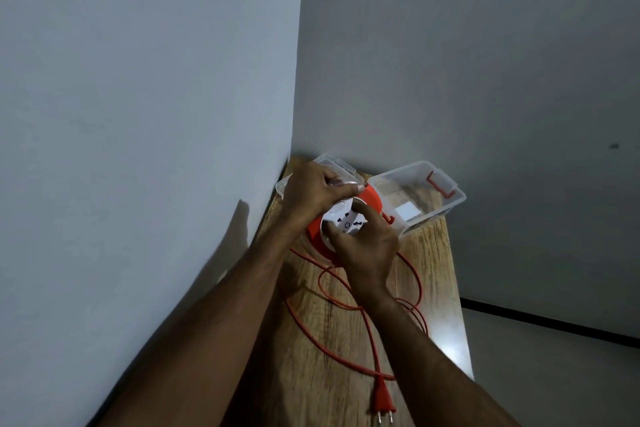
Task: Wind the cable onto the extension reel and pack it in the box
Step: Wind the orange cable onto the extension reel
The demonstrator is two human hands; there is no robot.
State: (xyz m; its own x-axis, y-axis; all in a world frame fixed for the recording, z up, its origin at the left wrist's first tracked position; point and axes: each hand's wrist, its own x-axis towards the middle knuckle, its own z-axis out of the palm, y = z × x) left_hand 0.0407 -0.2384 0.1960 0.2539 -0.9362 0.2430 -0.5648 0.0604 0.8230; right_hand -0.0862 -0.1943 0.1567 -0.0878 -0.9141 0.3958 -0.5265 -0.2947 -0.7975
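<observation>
An orange extension reel (372, 199) with a white socket face (346, 220) is held above the wooden table (433, 253). My left hand (311, 192) grips its upper left rim. My right hand (363, 246) holds the white face from below, fingers curled over it. The orange cable (363, 319) lies in loose loops on the table under my arms. Its orange plug (382, 399) rests near the front edge. A clear plastic box (453, 199) with red latches stands open at the back right.
A clear lid (341, 165) lies behind my left hand at the table's back left corner. Grey walls close in on the left and behind. The table's right edge drops off to the floor, where a dark strip (554, 321) runs.
</observation>
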